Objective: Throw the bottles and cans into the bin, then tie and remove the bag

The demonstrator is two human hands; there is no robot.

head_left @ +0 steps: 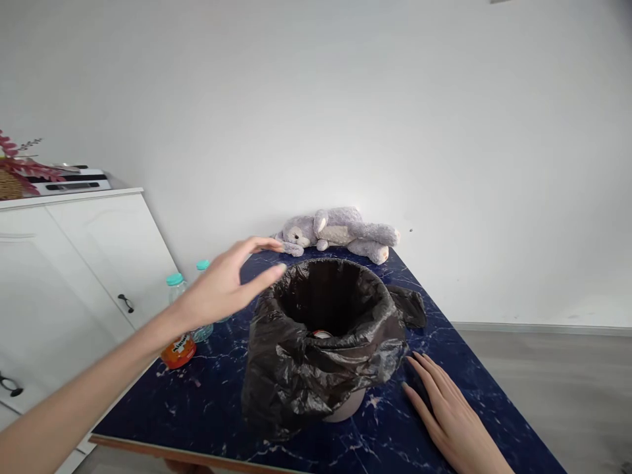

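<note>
A bin (349, 407) stands on the table, lined with a black plastic bag (291, 368) folded over its rim. Low inside, the round end of what looks like a can (322, 334) shows in part. My left hand (239, 276) hovers by the left side of the bin's mouth, thumb and fingers apart, with nothing between them. To the right of the bin, my right hand (447, 408) lies on the tabletop, fingers stretched out. Behind my left forearm are a bottle of orange drink (178, 352) and a clear bottle (202, 334), both with teal caps and partly hidden.
The dark blue marbled table (217, 421) reaches back to a white wall. A grey plush toy (340, 230) lies on its side at the far edge. At the left stands a white cabinet (93, 263) with a flower basket (10, 184) and a white device (79, 181) on top.
</note>
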